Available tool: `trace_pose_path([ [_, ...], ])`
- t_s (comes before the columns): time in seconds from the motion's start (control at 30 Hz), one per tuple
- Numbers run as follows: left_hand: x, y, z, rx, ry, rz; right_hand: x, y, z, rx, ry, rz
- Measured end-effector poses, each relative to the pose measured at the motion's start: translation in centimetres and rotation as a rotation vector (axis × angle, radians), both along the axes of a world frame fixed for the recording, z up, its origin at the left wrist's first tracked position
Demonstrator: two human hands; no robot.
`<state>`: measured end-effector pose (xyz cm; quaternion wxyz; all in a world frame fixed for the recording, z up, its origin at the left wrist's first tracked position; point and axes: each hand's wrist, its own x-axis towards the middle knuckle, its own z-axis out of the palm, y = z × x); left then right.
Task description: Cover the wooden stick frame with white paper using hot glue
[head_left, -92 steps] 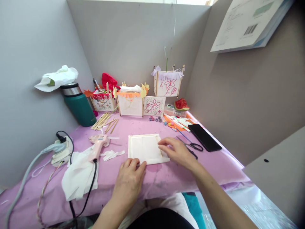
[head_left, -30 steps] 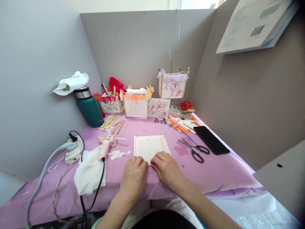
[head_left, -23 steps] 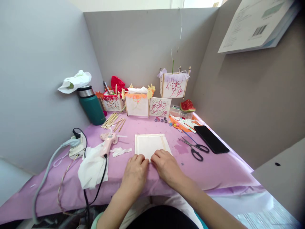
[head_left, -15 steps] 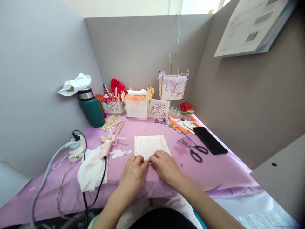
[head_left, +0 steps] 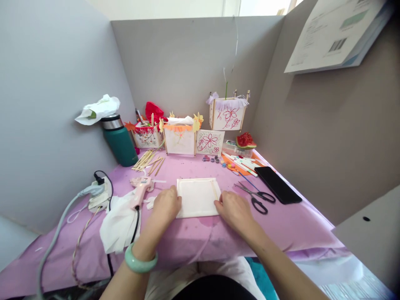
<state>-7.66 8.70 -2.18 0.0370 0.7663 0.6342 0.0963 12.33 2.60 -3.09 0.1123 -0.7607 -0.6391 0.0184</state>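
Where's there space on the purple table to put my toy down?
Behind the white panel, before the orange-fringed box, is one bare patch. Another is right of the right hand, in front of the scissors and phone. A strip between the panel and the near edge is bare too. It's crowded around the glue gun, left, and the pens, back right.

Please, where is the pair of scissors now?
In the head view, the scissors lie open on the table's right side, between the white panel and the black phone.

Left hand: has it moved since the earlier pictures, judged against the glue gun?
Yes, the left hand has moved left, closer to the glue gun.
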Motion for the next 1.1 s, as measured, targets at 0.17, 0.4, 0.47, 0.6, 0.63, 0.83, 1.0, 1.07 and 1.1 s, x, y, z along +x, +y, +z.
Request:
trace_pose_path([
  [0.17,0.7,-0.9,1.1,-0.014,0.035,0.004,0.1,1.0,0.4,0.006,-0.03,0.026],
  [0.4,0.3,-7.0,1.5,0.081,-0.134,-0.169,3.9,5.1,2.8,0.178,0.003,0.217],
  [0.47,0.0,-7.6,0.7,0.148,-0.196,-0.245,4.4,4.7,2.5,0.235,0.015,0.229],
  [0.6,-0.4,-6.7,-1.2,0.321,-0.231,-0.496,3.4,0.8,0.7,0.271,0.04,0.348],
  [0.63,-0.5,-6.2,-1.6,0.36,-0.228,-0.525,3.0,-0.3,0.2,0.272,0.044,0.388],
  [0.83,-2.2,-3.3,-3.3,0.525,-0.158,-0.408,0.3,-2.6,-2.1,0.349,0.011,0.472],
  [1.0,-1.5,-4.2,-3.4,0.494,-0.297,-0.541,1.4,-2.1,-1.8,0.287,-0.008,0.443],
  [1.07,-0.9,-5.1,-3.3,0.426,-0.354,-0.616,3.7,-2.4,-1.5,0.262,-0.047,0.328],
  [1.1,-0.8,-5.4,-3.2,0.388,-0.368,-0.648,5.1,-2.7,-1.3,0.256,-0.068,0.217],
])
